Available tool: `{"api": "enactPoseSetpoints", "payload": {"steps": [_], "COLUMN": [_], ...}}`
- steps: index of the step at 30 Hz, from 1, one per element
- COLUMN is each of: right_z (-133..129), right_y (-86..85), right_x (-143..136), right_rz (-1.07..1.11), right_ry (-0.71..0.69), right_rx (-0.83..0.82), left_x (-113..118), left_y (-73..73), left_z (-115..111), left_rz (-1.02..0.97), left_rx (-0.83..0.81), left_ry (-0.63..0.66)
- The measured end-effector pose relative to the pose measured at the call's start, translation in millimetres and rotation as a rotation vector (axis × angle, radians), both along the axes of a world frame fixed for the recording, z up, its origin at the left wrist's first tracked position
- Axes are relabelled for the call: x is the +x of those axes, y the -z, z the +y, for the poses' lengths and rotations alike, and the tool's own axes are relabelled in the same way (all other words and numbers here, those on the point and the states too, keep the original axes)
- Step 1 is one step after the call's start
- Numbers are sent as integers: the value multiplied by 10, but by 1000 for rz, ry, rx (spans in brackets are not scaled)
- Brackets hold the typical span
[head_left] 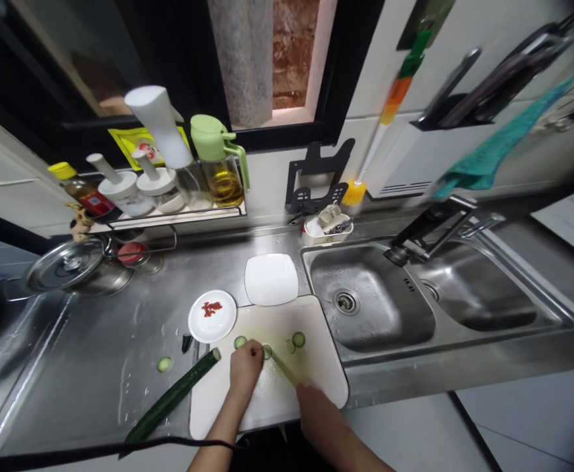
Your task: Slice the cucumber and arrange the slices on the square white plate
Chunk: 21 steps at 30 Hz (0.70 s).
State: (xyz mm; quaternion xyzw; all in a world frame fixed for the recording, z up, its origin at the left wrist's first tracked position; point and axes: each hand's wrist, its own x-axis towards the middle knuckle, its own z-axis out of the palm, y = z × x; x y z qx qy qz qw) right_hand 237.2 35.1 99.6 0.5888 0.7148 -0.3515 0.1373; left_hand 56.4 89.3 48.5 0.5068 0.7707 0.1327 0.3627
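My right hand (317, 408) is wrapped round the handle of a knife (287, 370), whose blade slants up and left over the white cutting board (311, 318). At the blade's tip is a cucumber slice (267, 352), with the closed fingertips of my left hand (247, 366) against it. Another round slice (240, 342) lies just behind my left hand, and a further slice (299, 339) rests on the right of the board beside a thin peel strip. A long cut cucumber (173, 396) lies diagonally, its pale end over the board's left edge.
Behind the board stand a white plate with red pieces (212, 328) and a white square plate (271, 278). A cucumber piece (164, 364) lies on the steel counter. The double sink (372, 308) is at right; a lidded pot (77, 265) and a condiment shelf (168, 217) are at left.
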Motion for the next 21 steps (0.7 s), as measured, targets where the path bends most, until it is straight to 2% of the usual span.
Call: {"api": "enactPoseSetpoints", "payload": {"steps": [7, 12, 17, 21], "right_z": [-72, -63, -72, -82], "right_y": [-49, -99, -48, 0], "right_x": [174, 179, 186, 208], "right_rz": [-86, -126, -116, -93], "right_ry": [-26, -28, -32, -19], "right_rx": [-63, -92, -83, -72], "left_x": [-17, -229, -429, -396], "left_y": [-23, -111, -188, -210], "left_z": [-22, -31, -8, 34], "left_rz": [-10, 21, 189, 173], "left_rx": [13, 77, 144, 219], "left_ry": [-8, -75, -99, -92]}}
